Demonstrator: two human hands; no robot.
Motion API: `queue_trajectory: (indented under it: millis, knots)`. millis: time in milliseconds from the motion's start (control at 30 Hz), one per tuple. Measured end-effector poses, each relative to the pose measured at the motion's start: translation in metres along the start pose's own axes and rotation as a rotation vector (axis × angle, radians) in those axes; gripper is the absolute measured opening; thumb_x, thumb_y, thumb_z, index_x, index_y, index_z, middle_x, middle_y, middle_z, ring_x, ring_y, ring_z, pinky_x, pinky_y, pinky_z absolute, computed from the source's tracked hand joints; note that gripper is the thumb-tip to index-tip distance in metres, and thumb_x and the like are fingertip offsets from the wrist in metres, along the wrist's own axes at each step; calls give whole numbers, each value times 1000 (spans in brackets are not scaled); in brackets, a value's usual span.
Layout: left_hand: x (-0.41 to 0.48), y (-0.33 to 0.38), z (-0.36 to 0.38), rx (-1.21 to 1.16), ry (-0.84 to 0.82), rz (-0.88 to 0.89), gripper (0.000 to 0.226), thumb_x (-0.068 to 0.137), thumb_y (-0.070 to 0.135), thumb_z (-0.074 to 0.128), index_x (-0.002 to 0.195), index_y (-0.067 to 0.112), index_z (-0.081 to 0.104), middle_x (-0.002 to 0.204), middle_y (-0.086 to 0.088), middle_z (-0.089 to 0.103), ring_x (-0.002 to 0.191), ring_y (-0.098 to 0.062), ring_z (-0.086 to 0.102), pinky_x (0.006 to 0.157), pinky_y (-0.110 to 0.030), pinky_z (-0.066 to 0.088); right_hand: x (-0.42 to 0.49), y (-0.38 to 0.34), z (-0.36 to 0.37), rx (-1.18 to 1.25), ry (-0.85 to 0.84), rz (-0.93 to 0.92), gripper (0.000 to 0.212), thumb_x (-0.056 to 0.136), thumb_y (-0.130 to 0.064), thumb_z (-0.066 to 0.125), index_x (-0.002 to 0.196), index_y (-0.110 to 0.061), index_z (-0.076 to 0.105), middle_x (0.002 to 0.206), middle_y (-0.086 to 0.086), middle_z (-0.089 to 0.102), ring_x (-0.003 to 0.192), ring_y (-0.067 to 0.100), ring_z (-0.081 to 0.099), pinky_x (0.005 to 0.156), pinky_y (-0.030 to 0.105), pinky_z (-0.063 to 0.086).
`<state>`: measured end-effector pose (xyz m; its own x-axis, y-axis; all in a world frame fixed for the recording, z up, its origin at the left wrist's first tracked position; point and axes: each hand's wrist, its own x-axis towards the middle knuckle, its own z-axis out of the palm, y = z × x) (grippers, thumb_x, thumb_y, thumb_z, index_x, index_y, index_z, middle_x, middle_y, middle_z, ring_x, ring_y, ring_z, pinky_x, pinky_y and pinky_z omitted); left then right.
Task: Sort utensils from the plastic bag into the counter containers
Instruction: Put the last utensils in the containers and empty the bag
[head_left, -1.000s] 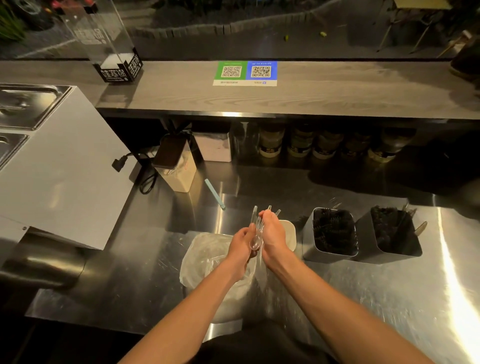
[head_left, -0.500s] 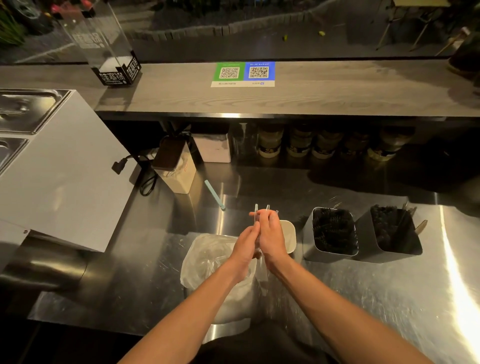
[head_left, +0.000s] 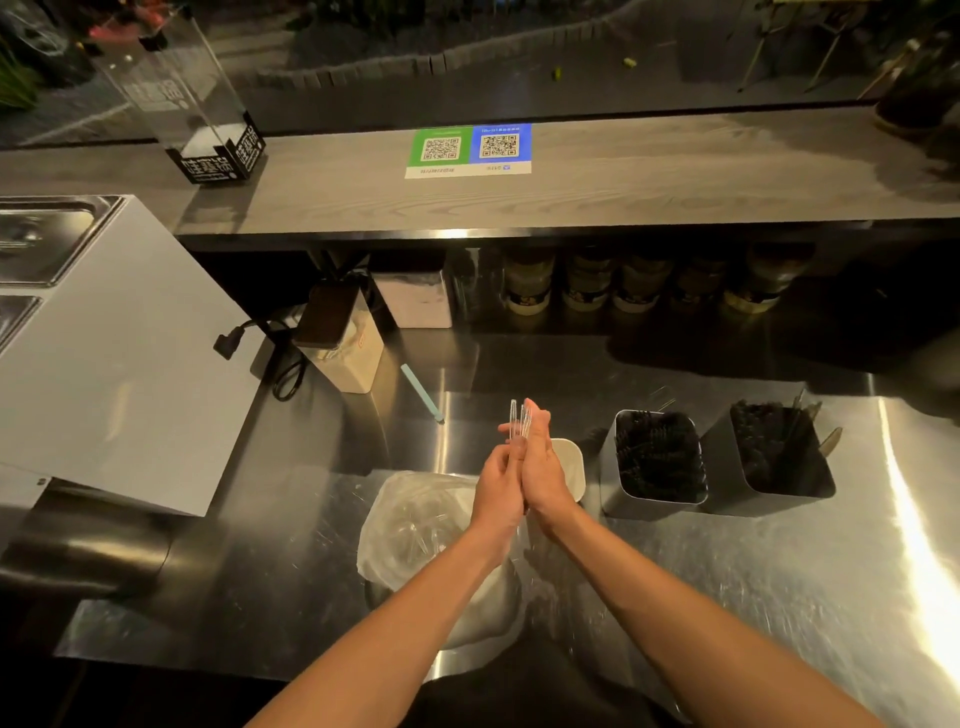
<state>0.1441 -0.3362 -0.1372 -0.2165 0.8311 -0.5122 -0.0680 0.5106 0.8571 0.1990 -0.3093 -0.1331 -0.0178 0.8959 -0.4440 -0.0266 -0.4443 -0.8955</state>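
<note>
Stainless steel counter (head_left: 675, 582): broad, shiny, hard. Anything dropped here will likely skid or bounce toward the near edge.

White crumpled plastic bag (head_left: 410, 525): lies on the counter under the left forearm, mouth facing up, with more clear utensils dimly visible inside. Risk: the forearm drags the bag when the hands move right, and the rest spills out.

Two square steel containers, near one (head_left: 655, 460) and far one (head_left: 779, 460): to the right of the hands, both packed with black utensils. Risk of a mis-sort, since clear pieces pushed into a full bin may snag or tip out.

White rounded container (head_left: 572, 460): just behind the right wrist, mostly hidden, contents not readable. Probably the target for the clear pieces, but that is a judgement.

Left hand (head_left: 500, 486): fingers curled round the lower part of the bundle.

Right hand (head_left: 546, 467): pressed against the bundle from the other side, fingers reaching up along it. Cannot tell whether it wraps or only presses.

Bundle of clear plastic utensils (head_left: 518, 418): upright between both hands, above the bag's far edge, tips poking out on top. Slick, thin, uneven ends, so one piece could slide free if the squeeze loosens during the transfer.

Teal straw-like stick (head_left: 420, 391): loose on the counter behind, well apart.
</note>
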Motion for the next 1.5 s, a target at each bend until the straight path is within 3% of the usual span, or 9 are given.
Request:
queue_trajectory:
  millis: [167, 233, 333, 533, 700, 933, 1067, 1333, 1500]
  knots:
    - [4, 1, 5, 38, 24, 3, 27, 105, 39, 48, 101, 20, 67, 89, 3, 73, 88, -11, 71, 77, -28, 59, 6, 2, -9, -15, -59, 87, 72, 93, -77, 19, 122, -26, 61, 113, 1, 69, 109, 18, 65, 101, 43, 51]
    - [3, 3, 4, 55, -7, -10, 33, 105, 40, 48, 95, 14, 65, 74, 4, 67, 68, -9, 64, 58, -21, 51, 11, 2, -18, -96, -21, 44, 58, 95, -68, 30, 106, -20, 61, 95, -2, 68, 93, 17, 65, 90, 39, 55]
    - [1, 2, 1, 91, -141, -32, 34, 105, 39, 49, 86, 11, 56, 65, -2, 52, 47, -11, 44, 43, -24, 33, 18, -3, -38, -226, 12, -83, 36, 101, -54, 39, 121, -27, 52, 97, -8, 65, 91, 11, 62, 84, 33, 50]
    - [10, 10, -8, 218, -294, -26, 28, 102, 32, 53, 85, 10, 58, 60, -6, 47, 42, -13, 36, 44, -25, 26, 34, -1, -60, -502, 12, -196, 33, 100, -40, 51, 82, -15, 60, 73, -3, 61, 67, 9, 52, 66, 33, 42]
    - [23, 12, -1, 199, -175, -36, 47, 104, 45, 40, 86, 8, 63, 62, -10, 56, 43, -14, 46, 46, -25, 36, 26, 10, -65, -495, 88, -161, 32, 101, -39, 51, 74, -22, 54, 63, -7, 58, 58, 4, 51, 57, 19, 37]
    - [36, 2, 11, 49, -59, -105, 52, 106, 49, 28, 84, 8, 51, 68, -11, 58, 45, -16, 55, 43, -26, 36, 22, 20, -64, -411, 130, -169, 30, 94, -38, 64, 74, -15, 64, 62, -3, 64, 57, 4, 55, 57, 22, 42]
    - [47, -6, 13, 190, 68, -21, 43, 105, 39, 32, 98, 7, 60, 89, -4, 65, 71, -14, 65, 63, -38, 54, 30, 18, -72, -485, 221, -218, 33, 97, -33, 62, 75, -9, 59, 62, 0, 61, 55, 8, 53, 55, 24, 39]
    - [54, -39, -8, 563, 116, 149, 17, 103, 27, 46, 92, 20, 58, 84, 6, 62, 76, -12, 58, 60, -26, 43, 46, 29, -64, -1173, 78, -230, 27, 105, -36, 38, 90, -14, 44, 86, 14, 69, 80, 38, 64, 65, 42, 45]
    - [56, -44, -15, 557, 52, 127, 14, 102, 26, 50, 94, 22, 60, 88, 6, 63, 78, -12, 59, 64, -27, 47, 51, 33, -62, -1276, -42, -141, 38, 101, -44, 43, 111, -15, 65, 112, 10, 64, 95, 33, 66, 80, 41, 52]
